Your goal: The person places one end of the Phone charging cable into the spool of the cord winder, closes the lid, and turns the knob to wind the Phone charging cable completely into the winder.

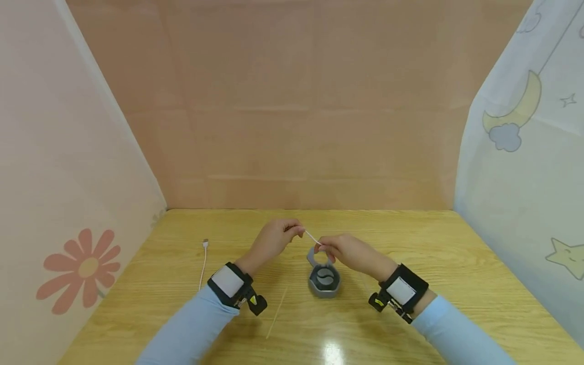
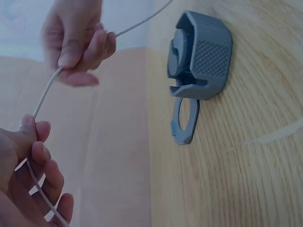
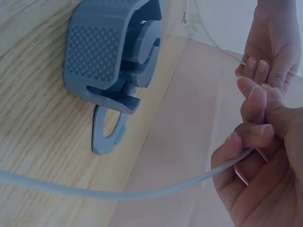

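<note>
wooden surface (image 1: 410, 304): both hands, left (image 1: 271, 242) and right (image 1: 349, 252), pinch a thin cable (image 1: 312, 238) above the winder (image 1: 324, 280); slack could slip free.

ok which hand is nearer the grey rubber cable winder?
Right. The right hand hovers just above the grey rubber cable winder; the left hand is up-left, farther off.

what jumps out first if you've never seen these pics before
First, the two hands meeting above the middle of the wooden table: the left hand and right hand each pinch a thin white cable stretched between them. Just below them sits a grey cable winder with a ring tab, flat on the table. The cable's plug end lies off to the left.
</note>
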